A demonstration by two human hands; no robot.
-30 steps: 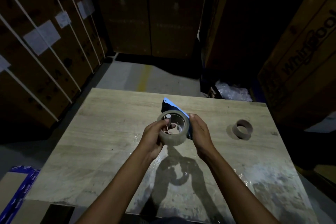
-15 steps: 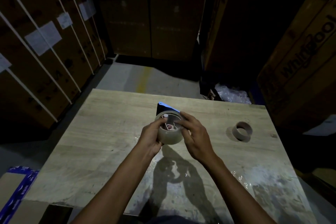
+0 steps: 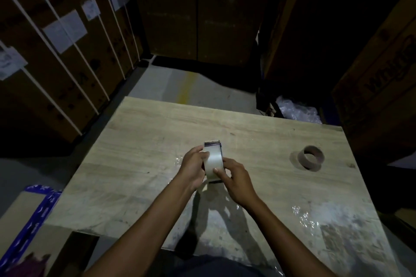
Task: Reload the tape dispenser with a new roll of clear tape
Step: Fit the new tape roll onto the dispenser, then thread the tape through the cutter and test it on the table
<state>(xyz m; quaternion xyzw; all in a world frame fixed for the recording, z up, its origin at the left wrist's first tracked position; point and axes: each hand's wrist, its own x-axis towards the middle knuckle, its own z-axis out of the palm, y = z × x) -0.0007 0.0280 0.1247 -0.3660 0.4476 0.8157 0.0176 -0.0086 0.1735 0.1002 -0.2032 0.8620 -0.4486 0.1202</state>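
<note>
A: Both hands clamp the tape roll (image 3: 212,163) on the dispenser (image 3: 213,143), table (image 3: 144,141) centre!

B: Left hand (image 3: 193,168) at nine o'clock, right hand (image 3: 236,176) at four (empty core (image 3: 310,158) at three).

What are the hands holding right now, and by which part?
Both hold the tape dispenser with the clear tape roll on it: left hand on the roll's left side, right hand on its near right edge.
</note>
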